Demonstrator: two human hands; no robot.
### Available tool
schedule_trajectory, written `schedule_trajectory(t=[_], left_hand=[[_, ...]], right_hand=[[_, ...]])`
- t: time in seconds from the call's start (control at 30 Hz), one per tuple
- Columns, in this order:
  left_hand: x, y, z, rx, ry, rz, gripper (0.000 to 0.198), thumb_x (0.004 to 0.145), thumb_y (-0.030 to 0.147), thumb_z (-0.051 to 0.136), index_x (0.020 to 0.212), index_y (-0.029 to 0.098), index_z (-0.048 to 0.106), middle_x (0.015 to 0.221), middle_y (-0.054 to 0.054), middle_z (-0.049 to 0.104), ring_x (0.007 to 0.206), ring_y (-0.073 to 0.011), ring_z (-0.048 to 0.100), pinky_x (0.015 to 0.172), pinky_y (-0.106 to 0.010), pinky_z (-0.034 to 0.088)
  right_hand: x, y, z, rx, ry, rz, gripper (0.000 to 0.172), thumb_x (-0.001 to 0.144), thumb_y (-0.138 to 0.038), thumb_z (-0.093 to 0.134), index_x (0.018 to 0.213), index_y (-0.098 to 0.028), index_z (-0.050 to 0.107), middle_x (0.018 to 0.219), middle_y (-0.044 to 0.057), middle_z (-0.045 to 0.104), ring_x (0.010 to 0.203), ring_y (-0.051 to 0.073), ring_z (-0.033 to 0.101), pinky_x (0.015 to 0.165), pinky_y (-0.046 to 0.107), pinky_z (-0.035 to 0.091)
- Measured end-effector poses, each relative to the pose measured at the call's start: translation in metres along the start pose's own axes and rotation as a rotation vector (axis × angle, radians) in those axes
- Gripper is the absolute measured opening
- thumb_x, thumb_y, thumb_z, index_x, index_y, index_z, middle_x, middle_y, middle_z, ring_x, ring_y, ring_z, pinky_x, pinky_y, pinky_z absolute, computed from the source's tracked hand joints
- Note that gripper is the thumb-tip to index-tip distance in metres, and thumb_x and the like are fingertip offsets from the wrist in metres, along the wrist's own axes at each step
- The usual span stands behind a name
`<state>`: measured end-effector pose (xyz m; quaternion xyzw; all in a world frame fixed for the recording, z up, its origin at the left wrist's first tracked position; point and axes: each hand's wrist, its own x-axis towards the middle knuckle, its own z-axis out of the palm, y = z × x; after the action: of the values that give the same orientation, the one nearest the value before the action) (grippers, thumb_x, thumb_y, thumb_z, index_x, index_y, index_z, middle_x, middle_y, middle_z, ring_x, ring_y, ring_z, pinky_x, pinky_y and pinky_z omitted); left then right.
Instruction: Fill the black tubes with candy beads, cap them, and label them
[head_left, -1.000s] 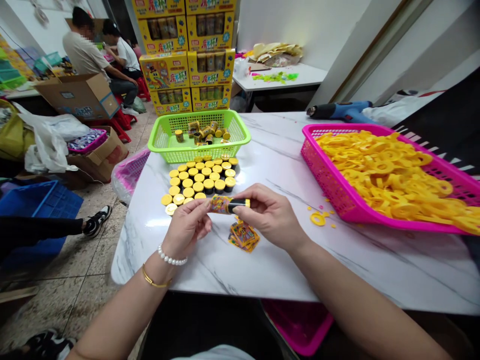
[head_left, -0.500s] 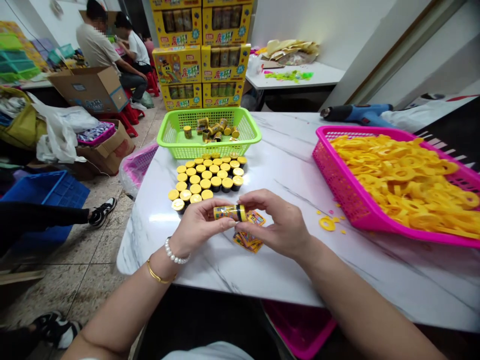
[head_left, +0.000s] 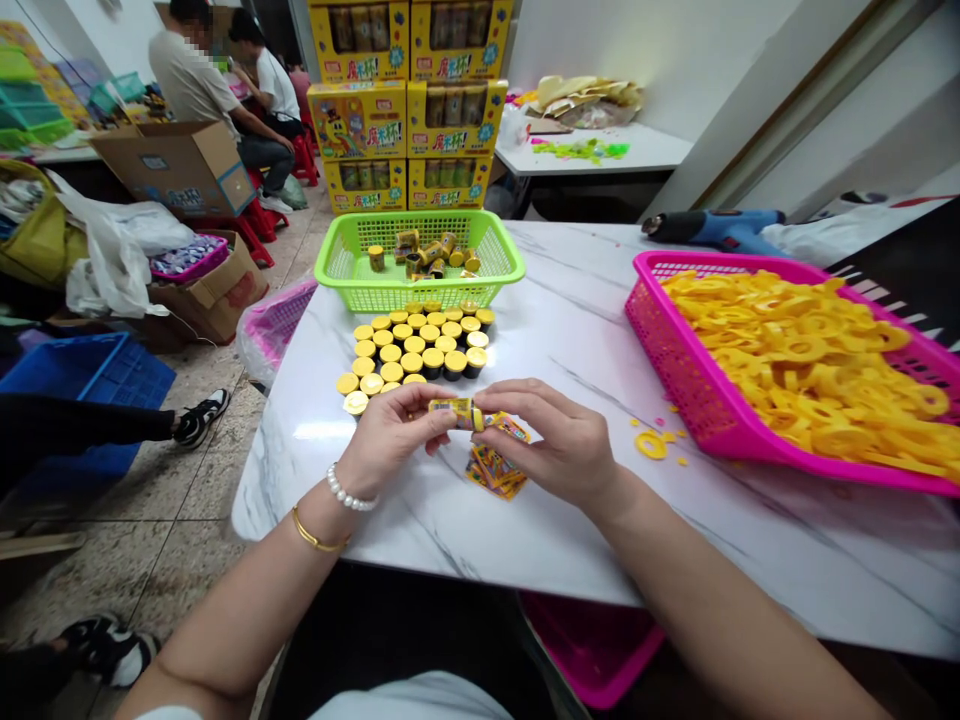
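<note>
Since a second ago, the right hand [head_left: 559, 440] has slid to the cap end of the little yellow tube [head_left: 450, 407]. Its thumb and fingers curl around there; I cannot tell if they pinch. The left hand [head_left: 390, 430] pinches the other end. They hold it over the table's [head_left: 570, 540] front part, above a pile of bright cards [head_left: 496, 475]. Farther, yellow-topped pots [head_left: 413, 345] stand close together. Near the back edge sits a green basket [head_left: 420, 298].

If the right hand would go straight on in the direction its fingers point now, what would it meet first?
Most likely the small tube in the left hand: its end sits close by the fingertips of the right hand. Whether they touch is unclear.
</note>
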<state>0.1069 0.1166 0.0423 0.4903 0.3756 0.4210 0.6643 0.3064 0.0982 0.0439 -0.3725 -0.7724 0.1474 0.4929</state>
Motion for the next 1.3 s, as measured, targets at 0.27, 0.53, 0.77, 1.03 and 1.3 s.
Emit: schedule_trajectory(t=[0.27, 0.53, 0.77, 1.03, 1.3], left_hand=[[-0.003, 0.0, 0.003, 0.038, -0.047, -0.042, 0.049, 0.073, 0.06, 0.076, 0.09, 0.014, 0.069, 0.068, -0.003, 0.068, 0.041, -0.0067, 0.052, 0.036, -0.017, 0.035], [0.002, -0.003, -0.002, -0.069, -0.099, -0.2, 0.048, 0.071, 0.052, 0.081, 0.094, 0.014, 0.064, 0.074, -0.005, 0.072, 0.043, -0.0071, 0.057, 0.036, -0.015, 0.037], [0.0, -0.001, 0.002, -0.038, -0.045, -0.108, 0.043, 0.071, 0.044, 0.083, 0.099, 0.015, 0.068, 0.063, 0.0, 0.065, 0.048, -0.0106, 0.06, 0.041, -0.018, 0.044], [0.0, 0.0, -0.002, -0.049, -0.055, -0.087, 0.039, 0.073, 0.043, 0.082, 0.097, 0.014, 0.074, 0.074, -0.005, 0.07, 0.057, -0.0121, 0.065, 0.048, -0.019, 0.05], [0.0, 0.002, -0.002, -0.042, -0.03, -0.125, 0.041, 0.069, 0.04, 0.084, 0.1, 0.014, 0.074, 0.08, -0.006, 0.072, 0.059, -0.0147, 0.067, 0.049, -0.022, 0.052]], right_hand=[[-0.001, 0.003, 0.008, 0.378, -0.091, 0.346, 0.033, 0.081, -0.035, 0.076, 0.108, -0.019, 0.068, 0.095, 0.007, 0.071, 0.087, 0.018, 0.07, 0.077, 0.033, 0.061], [0.001, 0.006, -0.004, 0.073, -0.08, 0.083, 0.018, 0.082, -0.025, 0.072, 0.1, -0.022, 0.071, 0.096, 0.007, 0.073, 0.087, 0.019, 0.07, 0.076, 0.034, 0.061], [-0.002, 0.002, -0.004, -0.011, -0.072, 0.082, 0.019, 0.082, -0.028, 0.075, 0.099, -0.021, 0.071, 0.09, 0.007, 0.074, 0.07, 0.015, 0.069, 0.067, 0.03, 0.06], [-0.003, 0.006, -0.003, -0.038, -0.043, 0.009, 0.019, 0.082, -0.022, 0.073, 0.1, -0.024, 0.07, 0.096, 0.007, 0.074, 0.086, 0.02, 0.072, 0.077, 0.035, 0.061], [-0.005, 0.006, -0.001, -0.056, -0.033, -0.023, 0.019, 0.082, -0.022, 0.074, 0.101, -0.024, 0.07, 0.098, 0.007, 0.073, 0.086, 0.019, 0.071, 0.079, 0.033, 0.06]])
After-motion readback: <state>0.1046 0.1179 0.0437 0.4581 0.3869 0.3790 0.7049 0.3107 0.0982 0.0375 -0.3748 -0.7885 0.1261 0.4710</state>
